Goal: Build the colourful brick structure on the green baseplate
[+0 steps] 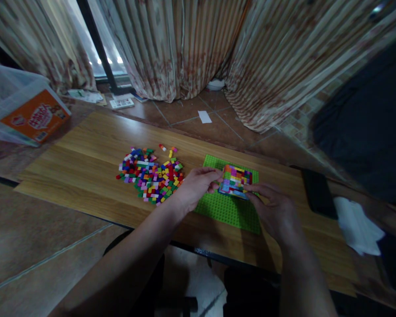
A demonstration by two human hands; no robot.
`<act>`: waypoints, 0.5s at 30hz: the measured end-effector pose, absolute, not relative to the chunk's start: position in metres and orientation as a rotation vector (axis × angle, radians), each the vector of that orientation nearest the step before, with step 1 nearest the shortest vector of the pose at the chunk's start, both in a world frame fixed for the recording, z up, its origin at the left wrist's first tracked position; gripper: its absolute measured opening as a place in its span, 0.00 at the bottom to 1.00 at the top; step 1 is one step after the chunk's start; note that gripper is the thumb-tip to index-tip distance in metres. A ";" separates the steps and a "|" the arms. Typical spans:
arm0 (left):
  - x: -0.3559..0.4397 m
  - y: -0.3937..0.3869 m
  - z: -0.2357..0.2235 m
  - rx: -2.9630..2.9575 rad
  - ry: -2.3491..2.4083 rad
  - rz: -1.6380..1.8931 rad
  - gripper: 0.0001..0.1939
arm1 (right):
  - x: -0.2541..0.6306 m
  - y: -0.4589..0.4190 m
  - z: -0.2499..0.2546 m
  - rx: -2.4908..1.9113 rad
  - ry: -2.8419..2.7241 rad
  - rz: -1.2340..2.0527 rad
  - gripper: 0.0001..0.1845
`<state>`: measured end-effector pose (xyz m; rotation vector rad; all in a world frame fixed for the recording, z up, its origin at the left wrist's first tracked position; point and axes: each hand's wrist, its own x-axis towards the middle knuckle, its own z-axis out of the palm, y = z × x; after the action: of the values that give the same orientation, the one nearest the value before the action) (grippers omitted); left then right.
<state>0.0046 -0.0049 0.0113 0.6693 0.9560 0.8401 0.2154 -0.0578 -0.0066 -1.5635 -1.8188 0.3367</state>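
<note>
A multicoloured block of small bricks [235, 181] is held over a green studded baseplate [229, 210] on the wooden table [86, 167]. My left hand [195, 188] grips the block's left side with fingers curled round it. My right hand [276, 212] pinches its right lower edge. The block looks tilted, its near edge lifted off the plate. A pile of several loose coloured bricks [151, 174] lies on the table just left of my left hand.
A black phone [318, 193] and a white cloth [358, 224] lie at the table's right end. A clear plastic bin with an orange box [33, 116] stands at far left. Curtains hang behind; papers lie on the tiled floor.
</note>
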 end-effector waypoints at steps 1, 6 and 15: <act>0.004 -0.005 0.011 0.671 0.956 0.839 0.05 | 0.216 -0.058 -0.007 -1.564 -1.822 0.341 0.08; 0.004 -0.005 0.011 0.661 0.963 0.835 0.04 | 0.217 -0.058 -0.009 -1.570 -1.828 0.378 0.09; 0.005 -0.004 0.009 0.655 0.962 0.842 0.04 | 0.210 -0.058 -0.001 -1.753 -1.537 0.316 0.12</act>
<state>0.0048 -0.0036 0.0092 0.6549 0.9624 0.8419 0.2105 -0.0583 -0.0011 -1.7530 -1.5373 0.3163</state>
